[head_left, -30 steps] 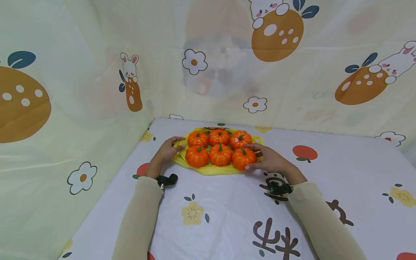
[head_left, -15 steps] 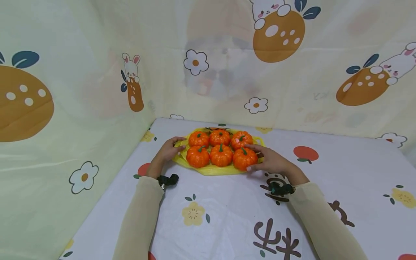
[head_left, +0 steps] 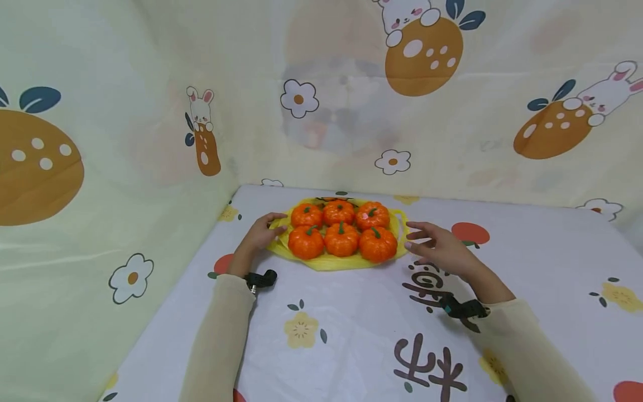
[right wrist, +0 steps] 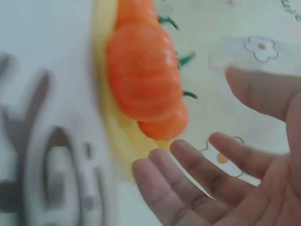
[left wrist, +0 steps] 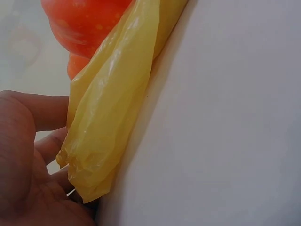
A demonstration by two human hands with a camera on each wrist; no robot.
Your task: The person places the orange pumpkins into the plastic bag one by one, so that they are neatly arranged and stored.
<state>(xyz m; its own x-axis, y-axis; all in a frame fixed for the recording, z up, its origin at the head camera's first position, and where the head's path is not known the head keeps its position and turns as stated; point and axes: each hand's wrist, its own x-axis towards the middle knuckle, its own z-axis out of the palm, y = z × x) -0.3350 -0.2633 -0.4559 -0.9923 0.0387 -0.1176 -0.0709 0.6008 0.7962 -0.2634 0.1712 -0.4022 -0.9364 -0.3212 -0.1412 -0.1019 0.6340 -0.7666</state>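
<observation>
Several orange pumpkins [head_left: 341,240] with green stems sit in two rows on a flattened yellow plastic bag [head_left: 331,263]. At the bag's left end is my left hand [head_left: 258,233], fingers apart. The left wrist view shows these fingers [left wrist: 49,113] against the crumpled end of the bag [left wrist: 106,103], their tips hidden behind it. My right hand [head_left: 439,250] is just off the bag's right end, beside its handle loop, with fingers spread. In the right wrist view this hand [right wrist: 235,183] holds nothing, and the nearest pumpkin [right wrist: 143,73] is beyond its fingertips.
The white tablecloth [head_left: 361,318] is printed with fruit, flowers and dark lettering. A patterned curtain [head_left: 346,128] rises behind the table, and another part of it [head_left: 156,212] stands along the left side.
My right hand has let go of the front right pumpkin and moved right, off the bag. The left hand and the pumpkins have stayed in place.
</observation>
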